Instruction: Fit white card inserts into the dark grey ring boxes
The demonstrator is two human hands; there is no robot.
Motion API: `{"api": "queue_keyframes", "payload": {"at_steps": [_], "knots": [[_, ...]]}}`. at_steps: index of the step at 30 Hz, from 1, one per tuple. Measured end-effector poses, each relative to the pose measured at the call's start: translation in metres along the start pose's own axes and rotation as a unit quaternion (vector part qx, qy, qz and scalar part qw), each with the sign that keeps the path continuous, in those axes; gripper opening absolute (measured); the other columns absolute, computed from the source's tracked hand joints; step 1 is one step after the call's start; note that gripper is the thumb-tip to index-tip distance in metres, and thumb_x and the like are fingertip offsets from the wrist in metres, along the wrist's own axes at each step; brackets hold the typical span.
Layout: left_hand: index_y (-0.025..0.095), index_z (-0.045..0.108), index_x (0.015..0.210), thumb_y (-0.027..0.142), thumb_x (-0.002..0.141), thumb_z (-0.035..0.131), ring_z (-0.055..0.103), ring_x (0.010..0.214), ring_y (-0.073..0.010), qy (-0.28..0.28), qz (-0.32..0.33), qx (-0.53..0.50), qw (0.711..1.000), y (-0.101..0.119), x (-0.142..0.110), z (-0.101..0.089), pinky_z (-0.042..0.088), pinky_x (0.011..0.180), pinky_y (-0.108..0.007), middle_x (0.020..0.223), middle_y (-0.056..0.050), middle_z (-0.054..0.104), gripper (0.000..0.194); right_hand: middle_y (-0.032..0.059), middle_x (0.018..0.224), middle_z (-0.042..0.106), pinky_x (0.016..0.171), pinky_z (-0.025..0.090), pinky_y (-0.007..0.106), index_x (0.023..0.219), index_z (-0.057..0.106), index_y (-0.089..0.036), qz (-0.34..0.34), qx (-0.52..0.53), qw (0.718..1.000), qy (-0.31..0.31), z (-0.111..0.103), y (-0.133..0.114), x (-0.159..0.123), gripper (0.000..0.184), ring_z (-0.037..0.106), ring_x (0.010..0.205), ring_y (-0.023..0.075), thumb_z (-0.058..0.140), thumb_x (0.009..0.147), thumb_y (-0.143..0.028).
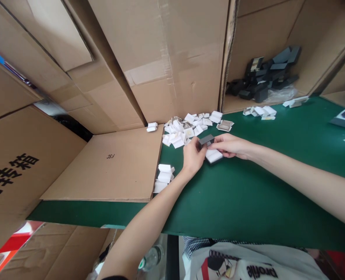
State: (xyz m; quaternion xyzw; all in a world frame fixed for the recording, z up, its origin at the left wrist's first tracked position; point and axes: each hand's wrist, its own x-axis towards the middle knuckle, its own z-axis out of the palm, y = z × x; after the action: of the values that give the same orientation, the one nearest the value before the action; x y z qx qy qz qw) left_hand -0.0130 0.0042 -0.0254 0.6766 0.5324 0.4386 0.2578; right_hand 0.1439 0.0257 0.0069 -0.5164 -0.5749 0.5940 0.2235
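Note:
In the head view, my left hand point(193, 157) is closed on a small dark grey box point(206, 140), which stands open over the green table. My right hand point(229, 146) has its fingers pressed together at the right side of that box, beside a white folded insert point(213, 155). The insert sits in or against the box's lower part; which of the two I cannot make out. Just beyond my hands lies a loose heap of white folded paper pieces point(178, 130). More white pieces point(164, 175) rest left of my left forearm.
A flat cardboard sheet point(108, 171) covers the table's left part. Tall cartons point(184, 58) wall off the back. Dark boxes point(277, 70) are piled inside an open carton at the back right. White pieces point(261, 112) lie before it on the green table point(263, 202).

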Motion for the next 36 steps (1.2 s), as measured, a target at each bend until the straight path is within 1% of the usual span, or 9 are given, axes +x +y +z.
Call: {"api": "queue_keyframes", "payload": {"at_steps": [8,12,14,17,21,25,28,32,36], "knots": [[0.019,0.044,0.071,0.027,0.082,0.054,0.047,0.052,-0.0105,0.008,0.000,-0.001,1.000,0.001,-0.001,0.001,0.035,0.053,-0.022,0.058,0.003,0.048,0.017,-0.0103,0.040,0.037,0.032,0.012,0.016,0.073,0.047,-0.018,-0.014,-0.013,1.000,-0.005,0.004,-0.004,0.000,0.014,0.026,0.031,0.0012,0.060,0.078,-0.017],[0.019,0.044,0.072,0.025,0.082,0.054,0.048,0.047,-0.0093,0.001,-0.008,-0.004,1.000,0.003,0.000,-0.001,0.035,0.050,-0.021,0.057,0.004,0.048,0.015,-0.0110,0.042,0.036,0.032,0.013,0.015,0.071,0.044,-0.019,-0.032,0.022,0.999,-0.022,-0.001,0.001,-0.002,0.026,0.028,0.033,0.0011,0.068,0.075,-0.029],[0.019,0.044,0.074,0.024,0.083,0.053,0.048,0.043,-0.0085,-0.005,-0.015,-0.012,1.000,0.003,0.000,-0.003,0.034,0.046,-0.020,0.057,0.005,0.047,0.014,-0.0088,0.045,0.041,0.032,0.019,0.014,0.070,0.047,-0.018,-0.043,0.027,0.998,-0.033,-0.006,0.004,-0.004,0.030,0.036,0.037,0.0023,0.070,0.073,-0.036],[0.019,0.041,0.074,0.025,0.083,0.052,0.049,0.037,-0.0077,-0.007,-0.033,-0.020,0.999,0.002,0.001,-0.007,0.032,0.040,-0.019,0.057,0.006,0.046,0.016,-0.0010,0.057,0.055,0.036,0.035,0.014,0.070,0.057,-0.015,-0.057,-0.014,0.998,-0.020,-0.013,0.004,-0.010,0.030,0.052,0.050,0.0068,0.071,0.071,-0.041],[0.019,0.037,0.073,0.024,0.084,0.050,0.052,0.037,-0.0073,-0.002,-0.041,-0.021,0.999,0.003,0.001,-0.011,0.032,0.037,-0.017,0.061,0.006,0.048,0.018,0.0058,0.069,0.064,0.041,0.047,0.020,0.071,0.065,-0.013,-0.072,-0.105,0.992,0.012,-0.017,-0.001,-0.016,0.028,0.058,0.058,0.0117,0.071,0.068,-0.040],[0.019,0.039,0.077,0.024,0.084,0.049,0.054,0.037,-0.0081,0.001,-0.049,-0.026,0.998,0.003,0.000,-0.011,0.032,0.037,-0.017,0.062,0.006,0.049,0.013,0.0031,0.060,0.061,0.037,0.043,0.020,0.068,0.067,-0.014,-0.086,-0.170,0.981,0.047,-0.012,-0.006,-0.019,0.024,0.051,0.045,0.0083,0.069,0.070,-0.037],[0.019,0.041,0.080,0.024,0.085,0.048,0.054,0.038,-0.0089,0.005,-0.055,-0.020,0.998,0.003,-0.001,-0.011,0.033,0.039,-0.018,0.061,0.006,0.050,0.010,0.0009,0.053,0.057,0.035,0.038,0.019,0.063,0.064,-0.014,-0.086,-0.172,0.980,0.053,-0.007,-0.006,-0.019,0.027,0.046,0.038,0.0059,0.067,0.072,-0.040],[0.019,0.039,0.077,0.024,0.084,0.048,0.054,0.037,-0.0090,0.008,-0.052,-0.014,0.998,0.003,0.000,-0.010,0.033,0.039,-0.019,0.061,0.006,0.049,0.013,-0.0017,0.047,0.051,0.032,0.031,0.018,0.061,0.060,-0.014,-0.069,-0.128,0.988,0.057,-0.002,0.000,-0.018,0.028,0.040,0.036,0.0042,0.067,0.074,-0.038],[0.020,0.034,0.073,0.026,0.084,0.049,0.053,0.037,-0.0082,-0.002,-0.052,-0.022,0.998,0.002,0.001,-0.010,0.029,0.037,-0.018,0.062,0.006,0.047,0.019,-0.0052,0.048,0.048,0.030,0.023,0.017,0.065,0.051,-0.017,-0.040,-0.033,0.998,0.038,0.000,0.007,-0.012,0.026,0.036,0.035,0.0033,0.070,0.072,-0.033]]}}
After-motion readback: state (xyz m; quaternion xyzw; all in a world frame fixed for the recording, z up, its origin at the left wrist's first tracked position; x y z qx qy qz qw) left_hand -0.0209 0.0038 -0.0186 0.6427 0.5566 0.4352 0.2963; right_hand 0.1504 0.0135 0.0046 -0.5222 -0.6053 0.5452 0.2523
